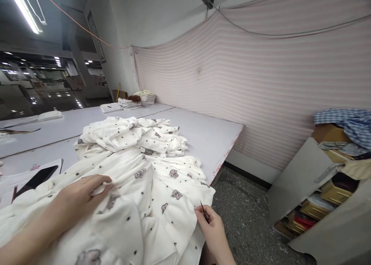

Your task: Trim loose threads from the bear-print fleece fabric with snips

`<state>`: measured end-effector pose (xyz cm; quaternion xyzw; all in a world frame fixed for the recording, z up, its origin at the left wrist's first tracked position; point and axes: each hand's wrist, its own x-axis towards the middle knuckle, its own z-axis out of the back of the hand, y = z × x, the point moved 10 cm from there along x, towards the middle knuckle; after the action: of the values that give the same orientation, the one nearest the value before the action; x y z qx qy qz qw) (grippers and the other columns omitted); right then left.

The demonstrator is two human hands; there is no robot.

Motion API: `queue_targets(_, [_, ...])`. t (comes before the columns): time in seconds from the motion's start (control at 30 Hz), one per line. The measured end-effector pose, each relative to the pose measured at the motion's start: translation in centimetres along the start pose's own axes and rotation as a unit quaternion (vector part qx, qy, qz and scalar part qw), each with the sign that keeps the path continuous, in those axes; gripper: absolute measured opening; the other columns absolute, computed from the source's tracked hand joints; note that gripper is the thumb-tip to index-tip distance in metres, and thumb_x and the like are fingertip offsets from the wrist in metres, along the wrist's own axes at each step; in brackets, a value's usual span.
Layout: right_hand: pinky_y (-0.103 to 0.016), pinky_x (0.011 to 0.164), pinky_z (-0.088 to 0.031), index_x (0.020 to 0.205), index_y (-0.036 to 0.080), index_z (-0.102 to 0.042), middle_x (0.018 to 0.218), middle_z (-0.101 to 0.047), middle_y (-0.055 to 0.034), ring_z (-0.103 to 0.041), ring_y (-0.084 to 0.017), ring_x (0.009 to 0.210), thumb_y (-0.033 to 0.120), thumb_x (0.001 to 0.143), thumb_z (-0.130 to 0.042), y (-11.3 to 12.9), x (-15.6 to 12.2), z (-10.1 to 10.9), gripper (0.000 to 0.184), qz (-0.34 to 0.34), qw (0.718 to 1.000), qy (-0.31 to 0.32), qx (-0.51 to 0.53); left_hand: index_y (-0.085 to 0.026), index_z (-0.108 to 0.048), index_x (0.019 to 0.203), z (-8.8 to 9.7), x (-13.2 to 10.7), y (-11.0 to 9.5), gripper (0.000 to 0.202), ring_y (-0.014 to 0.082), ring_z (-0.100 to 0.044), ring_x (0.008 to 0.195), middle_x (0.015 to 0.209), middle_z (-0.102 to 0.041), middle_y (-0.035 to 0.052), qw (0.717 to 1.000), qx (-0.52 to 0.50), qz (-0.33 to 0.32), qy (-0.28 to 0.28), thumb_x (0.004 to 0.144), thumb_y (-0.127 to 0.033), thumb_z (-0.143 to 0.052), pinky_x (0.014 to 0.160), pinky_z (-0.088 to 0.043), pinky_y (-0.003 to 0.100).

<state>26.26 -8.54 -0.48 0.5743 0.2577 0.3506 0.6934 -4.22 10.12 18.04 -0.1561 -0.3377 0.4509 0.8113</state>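
Note:
White fleece-like fabric (162,180) with printed grey-pink animal figures and dark dots lies in loose folds over the table's near edge. On its left part, my left hand (82,197) is closed, a fold pinched between thumb and fingers; slight blur covers this area. At the right edge of the cloth, my right hand (213,226) holds small dark thread snips (204,211), their pointed tip up. Its thumb and forefinger also touch the fabric edge. Behind, more of the same printed cloth (116,133) is heaped on the table.
The pale table (203,129) ends at the right above a speckled floor (240,203). A dark phone (37,182) rests on papers at left. Folded white stacks (145,98) stand at the back. A cabinet (301,180) is at right; a striped sheet (246,79) hangs along the wall.

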Motion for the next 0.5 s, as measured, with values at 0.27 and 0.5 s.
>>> queue_targets(0.27, [-0.024, 0.069, -0.046, 0.085, 0.018, -0.059, 0.076, -0.066, -0.0019, -0.061, -0.017, 0.074, 0.04, 0.084, -0.057, -0.3, -1.4, -5.2, 0.022, -0.041, 0.98, 0.029, 0.193, -0.029, -0.061, 0.116, -14.7, -6.8, -9.3, 0.043, 0.0264, -0.066, 0.088, 0.094, -0.073, 0.0052, 0.939, 0.066, -0.121, 0.316, 0.08, -0.052, -0.057, 0.077, -0.049, 0.035])
queue_targets(0.5, [-0.028, 0.078, -0.047, 0.093, 0.02, -0.057, 0.086, -0.07, -0.0057, -0.063, -0.022, 0.086, 0.049, 0.085, -0.054, -3.2, -2.4, -0.4, 0.03, -0.033, 0.993, -0.047, 0.103, -0.02, -0.062, 0.082, -21.3, -7.3, -9.1, 0.013, 0.0246, -0.065, 0.077, 0.08, -0.069, 0.0062, 0.933, 0.133, -0.137, 0.307, 0.079, -0.019, -0.05, 0.066, -0.046, 0.031])
